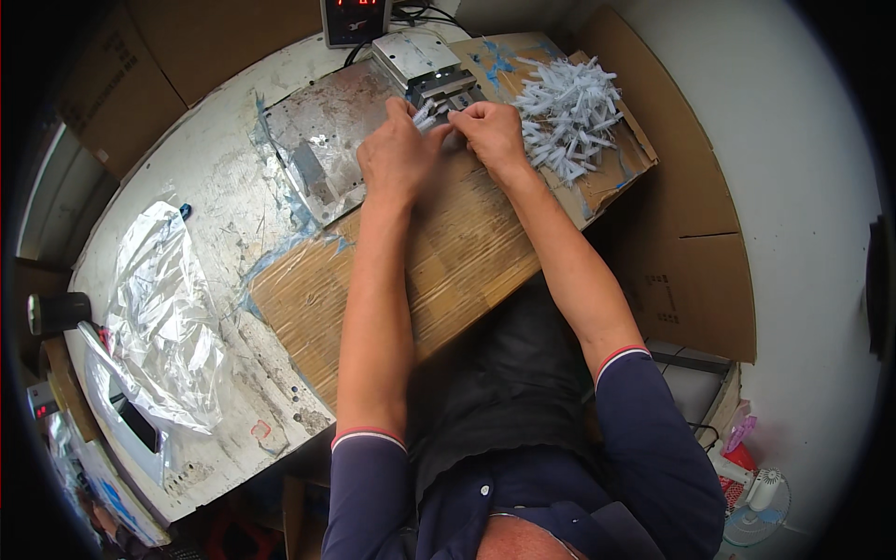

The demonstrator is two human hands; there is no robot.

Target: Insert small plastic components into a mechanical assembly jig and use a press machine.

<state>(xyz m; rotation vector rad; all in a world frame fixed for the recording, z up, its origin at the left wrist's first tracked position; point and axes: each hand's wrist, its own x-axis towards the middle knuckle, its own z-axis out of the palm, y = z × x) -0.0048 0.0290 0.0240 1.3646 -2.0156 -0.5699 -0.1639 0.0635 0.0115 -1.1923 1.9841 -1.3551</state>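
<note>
While hands (pixel 401 154) pinch parts (pixel 427 116), cardboard tray (pixel 611 177) heaped.

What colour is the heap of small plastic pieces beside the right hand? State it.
White to translucent; the heap of small plastic pieces shows best in the head view, on the cardboard.

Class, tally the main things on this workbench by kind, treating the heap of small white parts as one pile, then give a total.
Hands: 2, left hand and right hand
Pile of white plastic parts: 1
Metal fixture: 1
Metal plate: 1
Cardboard sheet: 1
Clear plastic bag: 1
Red-digit display box: 1
Total: 8
</note>
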